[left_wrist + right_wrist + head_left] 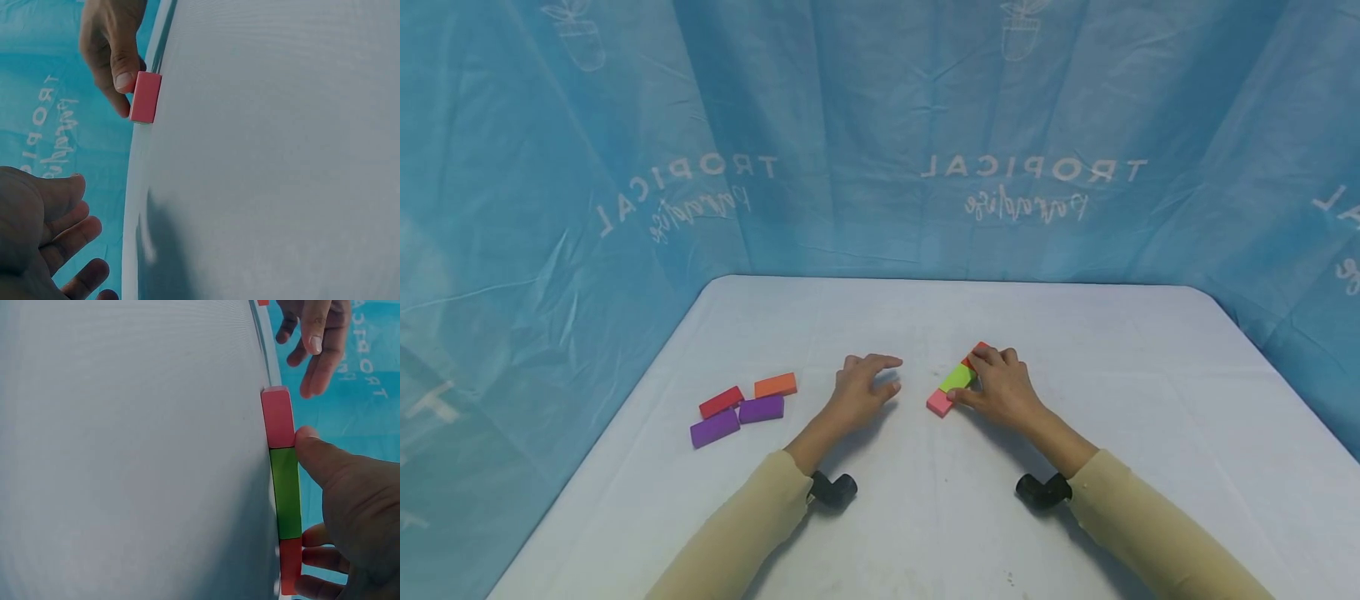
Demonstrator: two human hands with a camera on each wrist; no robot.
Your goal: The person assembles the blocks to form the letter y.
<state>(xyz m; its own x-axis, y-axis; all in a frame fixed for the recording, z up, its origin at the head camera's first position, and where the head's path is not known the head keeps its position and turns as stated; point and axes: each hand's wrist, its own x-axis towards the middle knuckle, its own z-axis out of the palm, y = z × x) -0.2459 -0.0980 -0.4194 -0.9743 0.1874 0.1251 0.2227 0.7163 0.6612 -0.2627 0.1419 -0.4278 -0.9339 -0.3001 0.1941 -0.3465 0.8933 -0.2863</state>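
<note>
A row of three blocks lies end to end on the white table: a pink block (939, 402), a light green block (957, 377) and a red block (290, 565) at the far end. Along the row's right side is my right hand (1003, 390). Its thumb touches the pink block near the joint with the green one, and its fingers rest against the red block, partly covering it in the head view. To the left of the row, my left hand (859, 392) hovers above the table, fingers spread, holding nothing.
At the left of the table lie a dark red block (721, 402), an orange block (776, 385) and two purple blocks (715, 427), close together. A blue printed curtain (880, 225) hangs behind the table and along its left side.
</note>
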